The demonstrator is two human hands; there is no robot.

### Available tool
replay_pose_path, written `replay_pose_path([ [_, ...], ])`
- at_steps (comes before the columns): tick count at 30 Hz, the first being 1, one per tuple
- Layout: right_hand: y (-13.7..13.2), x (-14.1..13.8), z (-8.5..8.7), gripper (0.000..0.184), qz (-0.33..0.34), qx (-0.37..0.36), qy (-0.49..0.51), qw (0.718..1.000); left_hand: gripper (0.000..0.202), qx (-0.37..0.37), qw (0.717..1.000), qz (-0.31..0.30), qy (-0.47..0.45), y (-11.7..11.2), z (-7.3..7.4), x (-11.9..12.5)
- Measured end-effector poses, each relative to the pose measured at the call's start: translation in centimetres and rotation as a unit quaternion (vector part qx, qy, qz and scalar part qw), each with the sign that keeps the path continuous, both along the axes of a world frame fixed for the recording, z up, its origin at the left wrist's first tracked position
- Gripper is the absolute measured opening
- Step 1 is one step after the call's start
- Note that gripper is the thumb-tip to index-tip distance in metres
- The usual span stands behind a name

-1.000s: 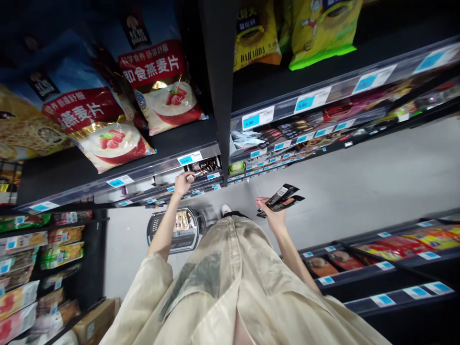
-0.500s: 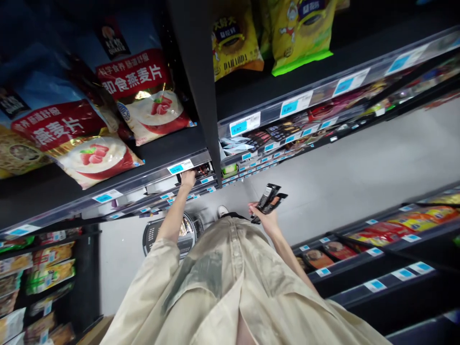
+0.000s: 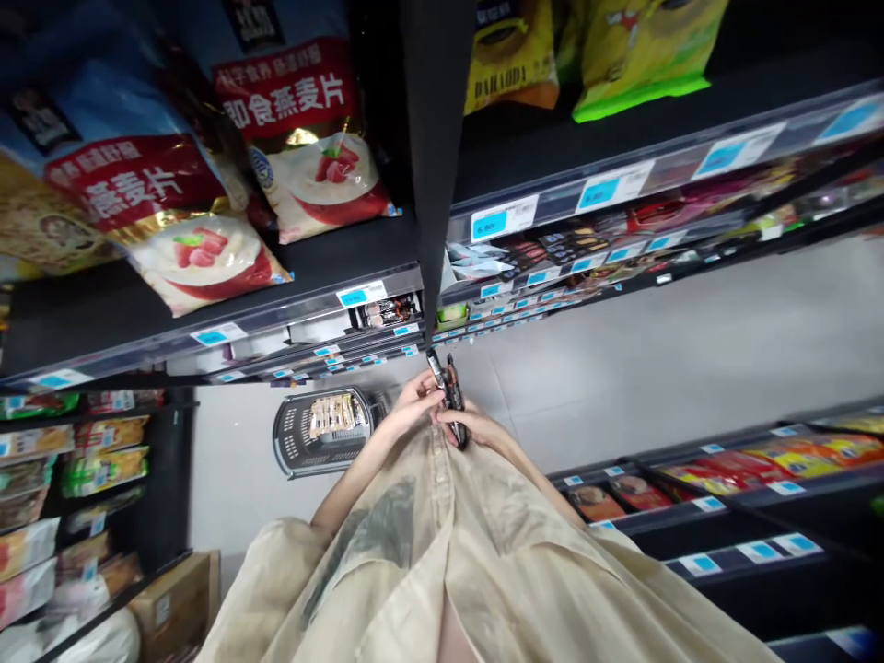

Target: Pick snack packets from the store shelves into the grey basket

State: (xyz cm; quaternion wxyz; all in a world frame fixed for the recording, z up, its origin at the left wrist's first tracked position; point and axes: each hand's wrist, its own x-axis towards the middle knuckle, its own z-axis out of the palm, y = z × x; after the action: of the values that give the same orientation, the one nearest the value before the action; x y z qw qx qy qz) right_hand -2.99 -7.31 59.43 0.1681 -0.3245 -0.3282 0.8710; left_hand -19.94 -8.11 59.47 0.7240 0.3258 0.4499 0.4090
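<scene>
Both hands are together in front of my shirt. My left hand point(image 3: 418, 398) has its fingers closed on a slim black packet point(image 3: 436, 366), seen nearly edge-on. Close against it, my right hand point(image 3: 471, 424) grips black packets point(image 3: 454, 396) that stand upright; how many overlap there I cannot tell. Below and left of the hands, a dark grey shopping basket point(image 3: 283, 442) sits on the floor with several light-coloured slim packets point(image 3: 337, 414) in it. More black packets point(image 3: 388, 313) lie on a lower shelf ahead.
Bags of oatmeal point(image 3: 200, 249) stand on the upper left shelf point(image 3: 304, 276), and yellow snack bags point(image 3: 642, 64) on the upper right one. A dark upright post point(image 3: 433, 166) divides them. Another shelf point(image 3: 697, 516) runs along the right. A cardboard box point(image 3: 176, 594) is at lower left.
My left hand has come back from the lower shelf to my right hand, a black packet now in it. The right hand has moved left with its packets. The basket shows more fully.
</scene>
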Motion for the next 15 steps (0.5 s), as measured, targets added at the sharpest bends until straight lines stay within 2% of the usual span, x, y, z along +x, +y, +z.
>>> replay_pose_path([
  [3,-0.5,-0.7,-0.3,0.026,-0.035,-0.033,0.003,0.999,0.054,-0.01,0.995,0.087,0.052,0.2,0.2,0.2],
  [7,-0.3,-1.3,-0.5,0.038,-0.141,-0.015,-0.072,0.987,0.05,-0.008,0.954,0.226,0.199,0.9,0.4,-0.4],
  [10,0.0,-1.4,-0.7,0.049,-0.192,-0.026,-0.105,0.975,0.049,-0.008,0.938,0.26,0.23,1.3,0.7,-1.3],
  [15,1.1,-0.8,-0.7,0.055,-0.292,-0.012,-0.157,0.943,0.052,-0.014,0.942,0.28,0.186,1.0,0.8,-3.4],
])
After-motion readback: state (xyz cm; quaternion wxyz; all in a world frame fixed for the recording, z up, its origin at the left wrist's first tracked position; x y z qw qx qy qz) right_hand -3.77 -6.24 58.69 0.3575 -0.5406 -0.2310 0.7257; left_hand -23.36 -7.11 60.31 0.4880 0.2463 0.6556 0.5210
